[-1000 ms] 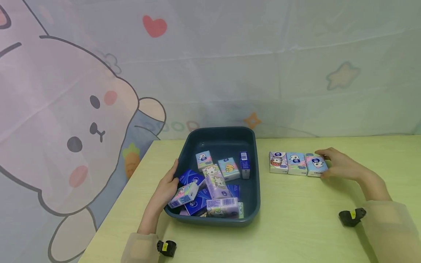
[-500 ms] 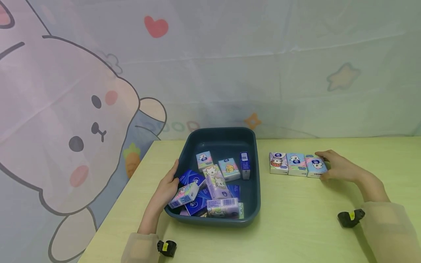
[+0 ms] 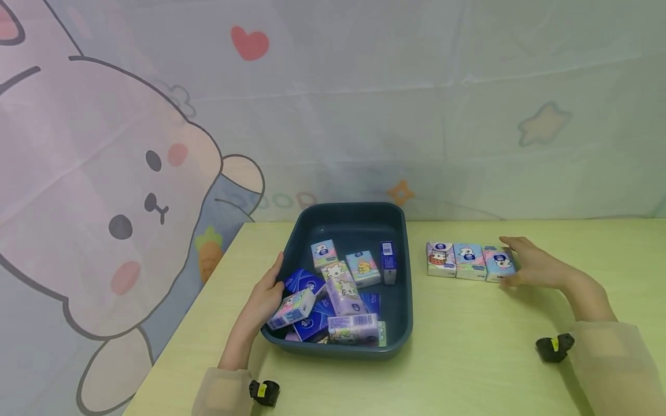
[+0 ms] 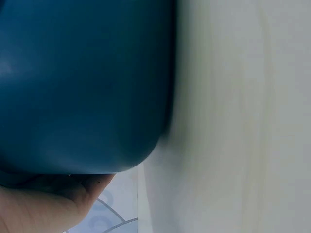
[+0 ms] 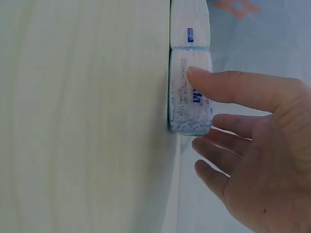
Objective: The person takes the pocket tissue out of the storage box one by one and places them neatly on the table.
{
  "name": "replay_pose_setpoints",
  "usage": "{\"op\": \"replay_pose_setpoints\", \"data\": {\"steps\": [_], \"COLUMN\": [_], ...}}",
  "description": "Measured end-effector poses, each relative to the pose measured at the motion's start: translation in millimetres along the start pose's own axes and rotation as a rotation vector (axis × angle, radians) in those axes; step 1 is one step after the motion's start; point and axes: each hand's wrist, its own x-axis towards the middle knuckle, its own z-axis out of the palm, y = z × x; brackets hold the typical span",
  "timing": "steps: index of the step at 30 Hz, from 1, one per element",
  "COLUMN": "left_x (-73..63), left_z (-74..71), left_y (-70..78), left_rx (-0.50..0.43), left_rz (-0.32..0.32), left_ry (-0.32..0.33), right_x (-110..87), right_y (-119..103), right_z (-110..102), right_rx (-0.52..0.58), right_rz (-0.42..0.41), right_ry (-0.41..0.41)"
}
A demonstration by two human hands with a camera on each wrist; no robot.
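Head view showed the right hand (image 3: 536,267) at the right end of a row of three small pastel printed tissue packs (image 3: 470,260), right of centre in the frame, on the pale yellow-green bench (image 3: 468,346). The three packs lay side by side, touching, just to the right of the dark teal plastic tub (image 3: 400,277).

Right wrist view showed the thumb tip resting on the end pack (image 5: 190,94), with the remaining fingers (image 5: 228,145) loosely spread beside it and not closed round it; the hand was relaxed and touching, not gripping. The forearm lay low over the bench, its sleeve toward the lower right of the head frame.

The left hand (image 3: 262,300) was at the tub's left wall, centre-left of the frame, thumb over the rim and palm against the outside. The left wrist view showed only the palm against the tub's rounded lower corner (image 4: 87,97); the fingers curled about the rim, holding it.

Handling judgement: each pack appeared light, soft and compressible under a slick film wrap. The best hold would be across the two long edges, pinched lightly to avoid crushing or slipping. More packs lay jumbled in the tub.
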Motion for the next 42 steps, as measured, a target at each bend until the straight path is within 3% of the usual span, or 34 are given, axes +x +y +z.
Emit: {"op": "replay_pose_setpoints", "data": {"steps": [21,33,42], "left_x": [2.2,2.6,3.0], "left_z": [1.0,-0.6,1.8], "left_y": [0.4,0.7,-1.5], "left_rx": [-0.001,0.016,0.008], "left_rz": [0.009,0.004,0.003], "left_ry": [0.004,0.006,0.004], "right_x": [-1.0,0.1,12.7], "right_y": [-36.2,-96.7,-141.3], "right_z": [-9.5,-10.0,4.0], "right_rx": [-0.043,-0.049,-0.061], "right_rz": [-0.038,-0.1,-0.172], "right_ry": [-0.014,0.018,0.052]}}
